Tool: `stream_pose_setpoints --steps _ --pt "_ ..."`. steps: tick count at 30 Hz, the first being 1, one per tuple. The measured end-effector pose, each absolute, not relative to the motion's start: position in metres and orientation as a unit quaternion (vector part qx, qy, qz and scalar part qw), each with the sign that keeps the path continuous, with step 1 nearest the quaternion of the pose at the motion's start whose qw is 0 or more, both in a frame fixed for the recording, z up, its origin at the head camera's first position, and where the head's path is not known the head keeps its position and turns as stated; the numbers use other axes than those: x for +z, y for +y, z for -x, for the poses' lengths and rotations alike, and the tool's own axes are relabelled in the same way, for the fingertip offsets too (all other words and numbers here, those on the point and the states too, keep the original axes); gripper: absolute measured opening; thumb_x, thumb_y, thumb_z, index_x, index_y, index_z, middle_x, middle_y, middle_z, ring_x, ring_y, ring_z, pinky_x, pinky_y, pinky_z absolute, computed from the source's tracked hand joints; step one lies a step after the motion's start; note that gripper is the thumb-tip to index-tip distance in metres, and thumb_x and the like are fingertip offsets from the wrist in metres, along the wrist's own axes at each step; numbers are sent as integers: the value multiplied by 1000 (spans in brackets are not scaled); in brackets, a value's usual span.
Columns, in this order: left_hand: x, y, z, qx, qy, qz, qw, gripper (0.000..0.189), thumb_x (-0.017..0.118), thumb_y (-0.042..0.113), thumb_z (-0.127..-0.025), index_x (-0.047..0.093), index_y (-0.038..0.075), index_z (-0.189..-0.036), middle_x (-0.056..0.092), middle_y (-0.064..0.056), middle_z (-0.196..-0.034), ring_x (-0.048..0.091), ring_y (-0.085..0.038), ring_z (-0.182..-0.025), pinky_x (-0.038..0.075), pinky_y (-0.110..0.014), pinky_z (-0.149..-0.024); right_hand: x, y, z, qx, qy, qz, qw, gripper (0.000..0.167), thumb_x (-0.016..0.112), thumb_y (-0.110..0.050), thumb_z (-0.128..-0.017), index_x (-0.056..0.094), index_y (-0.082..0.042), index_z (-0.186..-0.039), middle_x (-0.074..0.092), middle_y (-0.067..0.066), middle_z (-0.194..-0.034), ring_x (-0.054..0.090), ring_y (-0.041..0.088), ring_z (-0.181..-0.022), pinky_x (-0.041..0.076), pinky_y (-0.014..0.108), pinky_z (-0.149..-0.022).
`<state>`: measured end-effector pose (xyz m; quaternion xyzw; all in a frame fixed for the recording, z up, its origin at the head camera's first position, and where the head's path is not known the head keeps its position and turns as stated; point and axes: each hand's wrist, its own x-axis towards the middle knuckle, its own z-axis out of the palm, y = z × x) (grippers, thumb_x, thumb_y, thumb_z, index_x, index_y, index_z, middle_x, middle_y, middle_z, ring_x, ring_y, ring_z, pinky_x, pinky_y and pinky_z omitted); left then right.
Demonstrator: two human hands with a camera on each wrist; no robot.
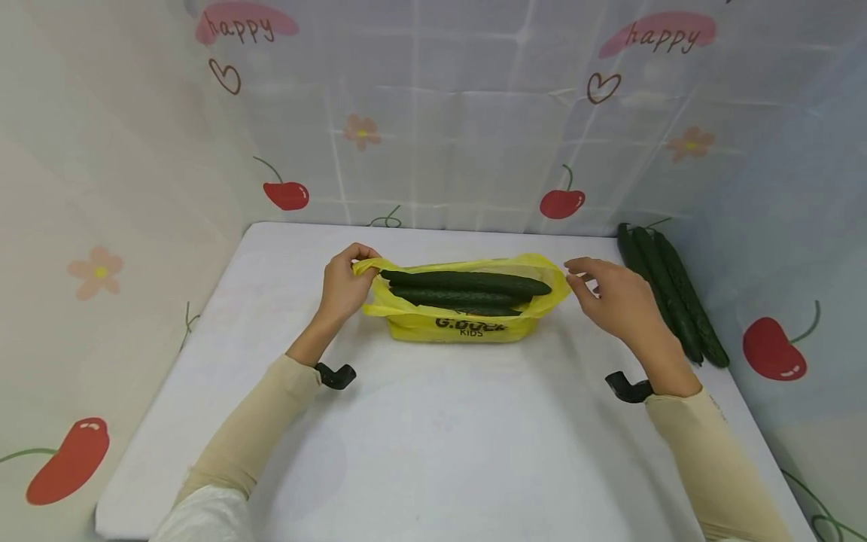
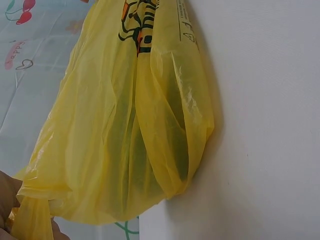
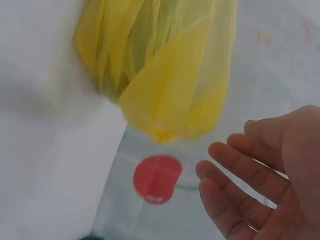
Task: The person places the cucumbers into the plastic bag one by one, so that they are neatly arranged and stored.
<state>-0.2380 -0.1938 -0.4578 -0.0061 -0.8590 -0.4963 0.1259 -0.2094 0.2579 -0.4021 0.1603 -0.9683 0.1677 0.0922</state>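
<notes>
Several dark green cucumbers (image 1: 467,283) lie side by side inside a yellow plastic bag (image 1: 467,329) with black lettering, its mouth spread wide. My left hand (image 1: 348,282) pinches the bag's left end; in the left wrist view the gathered yellow plastic passes between the fingers of that hand (image 2: 10,210). At the bag's right end is my right hand (image 1: 612,297), fingers loosely bent. The right wrist view shows this hand (image 3: 265,175) apart from the bag (image 3: 170,95), with nothing between its fingers.
More cucumbers (image 1: 670,293) lie on the table's right edge, beyond my right hand. The white table (image 1: 420,444) stands against a printed curtain (image 1: 460,120) at the back and sides. Dark straps (image 1: 336,376) sit at the wrists.
</notes>
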Motion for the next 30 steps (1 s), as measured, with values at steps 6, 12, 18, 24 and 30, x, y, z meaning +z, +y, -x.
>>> stream_pose_setpoints --steps 6,12,18,24,30 --pt "-457 -195 236 -503 -856 3 117 8 69 11 -104 71 9 -110 72 -12 -111 62 -27 -102 51 -36 -88 -416 302 208 231 -963 -57 124 46 58 -38 -109 65 -7 -142 73 26 -132 73 46 -106 56 66 -88" --pt "-457 -196 234 -501 -858 -3 110 9 68 12 -105 71 8 -113 71 -12 -114 63 -26 -103 53 -35 -89 -443 351 209 264 -957 31 119 58 56 -41 -110 56 1 -150 65 31 -143 64 51 -123 50 68 -98" --pt "-455 -195 233 -508 -854 3 109 9 69 13 -105 71 8 -112 71 -12 -112 62 -26 -101 53 -33 -87 -471 388 201 269 -955 94 80 67 54 -40 -109 47 8 -155 54 38 -151 53 57 -133 46 73 -101" --pt "-457 -196 233 -509 -852 8 123 8 70 12 -104 72 9 -111 72 -12 -111 62 -22 -96 51 -22 -78 -487 399 195 271 -950 103 113 59 60 -32 -107 53 10 -148 59 39 -144 56 58 -127 44 72 -102" --pt "-460 -196 234 -517 -846 8 128 8 70 11 -104 73 8 -111 72 -12 -110 60 -20 -94 49 -17 -75 -494 397 195 268 -947 102 143 54 65 -26 -104 57 10 -143 63 38 -139 58 56 -122 44 71 -100"
